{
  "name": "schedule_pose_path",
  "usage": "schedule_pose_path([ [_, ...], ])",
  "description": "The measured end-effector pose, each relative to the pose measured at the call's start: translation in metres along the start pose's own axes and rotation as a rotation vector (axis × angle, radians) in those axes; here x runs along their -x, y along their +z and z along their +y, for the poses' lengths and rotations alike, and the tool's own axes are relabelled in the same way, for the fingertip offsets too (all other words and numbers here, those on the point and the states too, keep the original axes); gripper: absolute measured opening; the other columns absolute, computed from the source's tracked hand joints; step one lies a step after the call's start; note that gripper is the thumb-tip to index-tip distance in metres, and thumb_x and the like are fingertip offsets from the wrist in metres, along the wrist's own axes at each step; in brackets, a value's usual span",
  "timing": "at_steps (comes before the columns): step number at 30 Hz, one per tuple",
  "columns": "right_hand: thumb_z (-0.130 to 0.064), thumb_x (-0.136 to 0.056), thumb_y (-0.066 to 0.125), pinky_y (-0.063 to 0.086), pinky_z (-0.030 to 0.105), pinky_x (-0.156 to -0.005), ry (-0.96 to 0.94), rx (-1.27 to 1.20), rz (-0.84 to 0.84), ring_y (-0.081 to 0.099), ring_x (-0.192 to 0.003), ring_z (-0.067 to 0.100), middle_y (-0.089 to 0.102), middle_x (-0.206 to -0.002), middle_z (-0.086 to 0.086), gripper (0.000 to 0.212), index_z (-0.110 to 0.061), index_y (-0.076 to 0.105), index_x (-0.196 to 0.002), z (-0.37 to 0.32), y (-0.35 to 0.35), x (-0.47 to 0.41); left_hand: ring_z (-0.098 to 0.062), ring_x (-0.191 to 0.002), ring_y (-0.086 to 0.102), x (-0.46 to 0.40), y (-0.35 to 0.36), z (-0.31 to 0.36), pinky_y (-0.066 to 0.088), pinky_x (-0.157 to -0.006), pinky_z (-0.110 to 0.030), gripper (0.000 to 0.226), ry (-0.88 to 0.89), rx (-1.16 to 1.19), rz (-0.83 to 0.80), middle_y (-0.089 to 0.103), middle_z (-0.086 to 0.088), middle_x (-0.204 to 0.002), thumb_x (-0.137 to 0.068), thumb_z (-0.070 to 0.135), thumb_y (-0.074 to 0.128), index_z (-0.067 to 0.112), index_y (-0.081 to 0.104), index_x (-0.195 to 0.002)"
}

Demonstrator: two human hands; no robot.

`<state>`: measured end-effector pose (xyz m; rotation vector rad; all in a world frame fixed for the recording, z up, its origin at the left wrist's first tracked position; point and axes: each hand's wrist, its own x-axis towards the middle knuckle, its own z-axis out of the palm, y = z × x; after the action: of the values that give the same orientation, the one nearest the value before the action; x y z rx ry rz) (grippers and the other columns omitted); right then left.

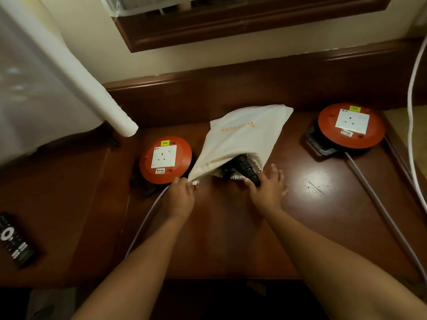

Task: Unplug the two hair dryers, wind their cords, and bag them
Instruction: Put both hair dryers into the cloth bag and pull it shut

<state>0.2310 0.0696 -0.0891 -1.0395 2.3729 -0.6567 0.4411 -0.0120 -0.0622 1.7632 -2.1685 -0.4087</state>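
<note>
Coiled cord [247,168] at bag [242,137] mouth, between left hand [181,197] and right hand [268,188].

Both forearms are bare to the frame edge; hands [179,195] apparently without rings or watch.

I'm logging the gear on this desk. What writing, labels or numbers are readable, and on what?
"M4": yellow sticker on the left cable reel.
"5 METERS": white label on the left cable reel; the line under it is too small to read.
Right cable reel: its yellow sticker and white label are too blurred to read for sure.
Cloth bag: orange print, upside down and creased, ends in "acey"; the rest is unreadable.
Remote control: button markings unreadable.
</note>
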Motion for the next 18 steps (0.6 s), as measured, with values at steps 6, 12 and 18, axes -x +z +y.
schedule_pose_path([
  [6, -0.067, -0.085, 0.044, 0.017, 0.058, -0.113, -0.08, -0.09, -0.221, 0.02, -0.142, 0.027, 0.027, -0.155, 0.003, 0.06, -0.035, 0.047, -0.136, 0.008, -0.008, -0.014, -0.036, -0.097, 0.058, -0.019, -0.005, -0.002, 0.048, -0.076, -0.043, 0.019, -0.085, -0.069, -0.018, 0.055, -0.015, -0.114, -0.091, 0.023, 0.06, 0.007, 0.058, -0.101],
  [12, -0.055, -0.087, 0.051, 0.053, 0.044, -0.079, -0.013, -0.482, -0.134, 0.062, -0.088, 0.02, 0.066, -0.093, 0.004, 0.043, -0.019, 0.067, -0.102, 0.003, -0.013, -0.014, -0.031, -0.111, 0.043, 0.007, 0.027, 0.016, 0.039, -0.092, -0.044, 0.043, 0.481, -0.229, 0.082, 0.045, -0.012, -0.124, -0.082, 0.037, 0.05, 0.018, 0.048, -0.12],
  [18, -0.017, -0.091, 0.06, 0.044, 0.021, -0.055, 0.225, -0.571, 0.078, 0.058, -0.072, 0.017, 0.066, -0.083, 0.006, 0.009, -0.01, 0.064, -0.088, 0.014, -0.026, -0.014, -0.031, -0.129, 0.04, 0.021, 0.067, 0.05, 0.039, -0.104, -0.041, 0.045, 0.41, -0.047, -0.345, 0.039, -0.013, -0.142, -0.092, 0.017, 0.05, 0.011, 0.045, -0.136],
])
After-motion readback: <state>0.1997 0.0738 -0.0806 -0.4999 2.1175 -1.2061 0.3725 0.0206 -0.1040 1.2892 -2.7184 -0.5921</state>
